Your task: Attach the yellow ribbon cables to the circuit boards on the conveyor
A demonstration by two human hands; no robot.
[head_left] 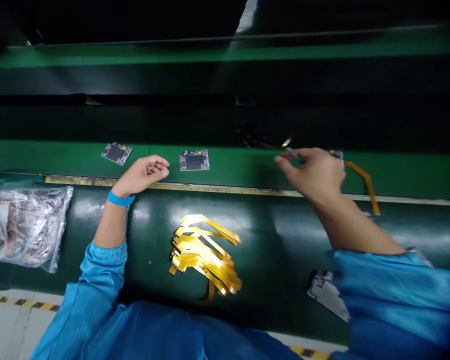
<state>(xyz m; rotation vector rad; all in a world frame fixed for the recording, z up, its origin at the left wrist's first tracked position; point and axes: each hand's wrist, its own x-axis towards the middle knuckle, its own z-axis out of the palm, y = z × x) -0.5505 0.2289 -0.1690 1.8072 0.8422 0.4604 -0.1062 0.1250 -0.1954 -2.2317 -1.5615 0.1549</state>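
Observation:
My left hand (pixel 144 174), a blue band on its wrist, hovers at the green belt's near edge with fingers loosely curled and nothing in them. It is between two small circuit boards: one (pixel 116 153) lies tilted to the left, the other (pixel 194 160) to the right. My right hand (pixel 315 172) pinches a slim grey tool (pixel 294 154) whose kind I cannot make out. Behind that hand, a circuit board (pixel 336 154) is mostly hidden. An orange flat flex cable (pixel 368 182) runs from beside it over the belt's edge.
A pile of golden flex cables (pixel 206 252) lies on the near green surface (pixel 273 280). Clear plastic bags (pixel 33 225) with copper-coloured parts are at left. Another board (pixel 328 295) sits by my right sleeve. A dark, blurred item with a coppery end (pixel 286 142) lies across the belt.

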